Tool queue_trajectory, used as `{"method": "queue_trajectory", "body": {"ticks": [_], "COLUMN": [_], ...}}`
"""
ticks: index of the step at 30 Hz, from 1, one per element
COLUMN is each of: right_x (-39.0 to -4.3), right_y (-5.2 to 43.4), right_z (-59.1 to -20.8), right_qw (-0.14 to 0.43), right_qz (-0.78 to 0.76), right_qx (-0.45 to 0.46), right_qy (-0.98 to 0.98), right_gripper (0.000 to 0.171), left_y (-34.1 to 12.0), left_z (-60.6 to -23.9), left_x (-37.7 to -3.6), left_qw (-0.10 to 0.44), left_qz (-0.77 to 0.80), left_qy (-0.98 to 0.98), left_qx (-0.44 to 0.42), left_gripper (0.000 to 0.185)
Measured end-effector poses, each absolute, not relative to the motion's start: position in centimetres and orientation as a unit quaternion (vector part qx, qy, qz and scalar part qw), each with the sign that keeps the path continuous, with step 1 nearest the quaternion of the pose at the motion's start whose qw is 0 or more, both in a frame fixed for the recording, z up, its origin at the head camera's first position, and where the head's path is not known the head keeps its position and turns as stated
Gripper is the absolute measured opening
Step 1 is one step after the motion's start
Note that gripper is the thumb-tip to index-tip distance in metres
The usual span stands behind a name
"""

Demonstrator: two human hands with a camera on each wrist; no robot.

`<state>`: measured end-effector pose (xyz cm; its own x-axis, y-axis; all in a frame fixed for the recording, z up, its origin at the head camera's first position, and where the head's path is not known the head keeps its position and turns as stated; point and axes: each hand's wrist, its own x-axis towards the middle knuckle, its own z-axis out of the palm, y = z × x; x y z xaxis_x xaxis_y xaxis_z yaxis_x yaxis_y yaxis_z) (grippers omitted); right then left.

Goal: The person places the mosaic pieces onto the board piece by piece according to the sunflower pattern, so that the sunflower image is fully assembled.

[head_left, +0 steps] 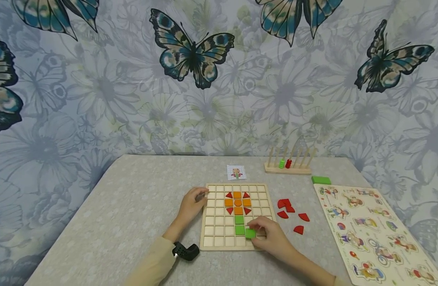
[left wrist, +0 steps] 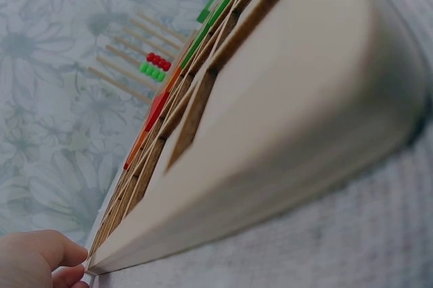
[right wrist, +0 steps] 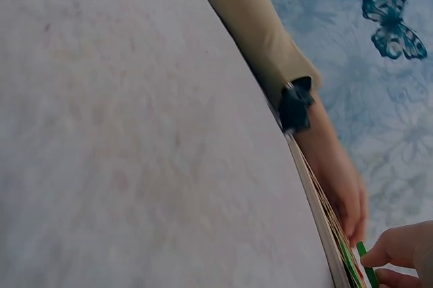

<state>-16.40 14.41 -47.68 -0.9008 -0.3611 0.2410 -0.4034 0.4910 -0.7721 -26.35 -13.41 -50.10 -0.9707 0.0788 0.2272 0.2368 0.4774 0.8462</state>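
Note:
A wooden grid board point(head_left: 219, 240) lies on the table. My left hand point(head_left: 191, 203) holds its far left edge; in the left wrist view the fingers point(left wrist: 57, 247) bend at the board's corner. Between thumb and fingers of my right hand point(head_left: 272, 237) is a green square tile point(head_left: 250, 233), tilted over the lower grid; in the right wrist view it stands edge-on point(right wrist: 367, 264). Two green tiles point(head_left: 239, 225) sit stacked in a column left of it. Above them, orange squares point(head_left: 237, 195) surround an orange round piece point(head_left: 238, 203), with red triangles point(head_left: 246, 195) at the corners.
Several red quarter-round pieces point(head_left: 298, 230) lie right of the board. A small picture card point(head_left: 236, 172) and a peg stand point(head_left: 288, 170) with green and red beads are behind. At right are a green block point(head_left: 321, 180) and a picture puzzle board point(head_left: 351, 216).

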Motion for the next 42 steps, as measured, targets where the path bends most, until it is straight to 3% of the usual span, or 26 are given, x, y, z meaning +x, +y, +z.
{"method": "queue_trajectory", "body": {"ticks": [7,17,24,28,37,42], "right_x": [-16.2,-15.9,-16.0,-16.6,-19.8,-20.3], "right_y": [12.6,12.5,12.6,13.3,17.8,19.0], "right_z": [-48.4,-49.1,-49.2,-48.8,-48.1,-48.5], "right_qw": [0.033,0.069,0.061,0.068,0.183,0.174], "right_qz": [0.458,0.456,0.467,0.468,0.424,0.384], "right_qx": [0.294,0.305,0.307,0.272,0.073,0.016], "right_qy": [-0.838,-0.833,-0.827,-0.838,-0.884,-0.907], "right_gripper": [0.034,0.026,0.024,0.021,0.029,0.027], "left_y": [-13.2,-13.2,-13.3,-13.3,-13.2,-13.3], "left_z": [-49.9,-49.8,-50.0,-50.0,-49.9,-50.1], "left_x": [-26.3,-26.2,-26.2,-26.2,-26.2,-26.2], "left_qw": [0.078,0.079,0.083,0.086,0.085,0.083], "left_qz": [-0.504,-0.504,-0.505,-0.5,-0.499,-0.496], "left_qy": [-0.855,-0.855,-0.854,-0.856,-0.857,-0.859], "left_qx": [-0.095,-0.096,-0.092,-0.098,-0.101,-0.099], "left_gripper": [0.028,0.028,0.027,0.028,0.028,0.028]}}
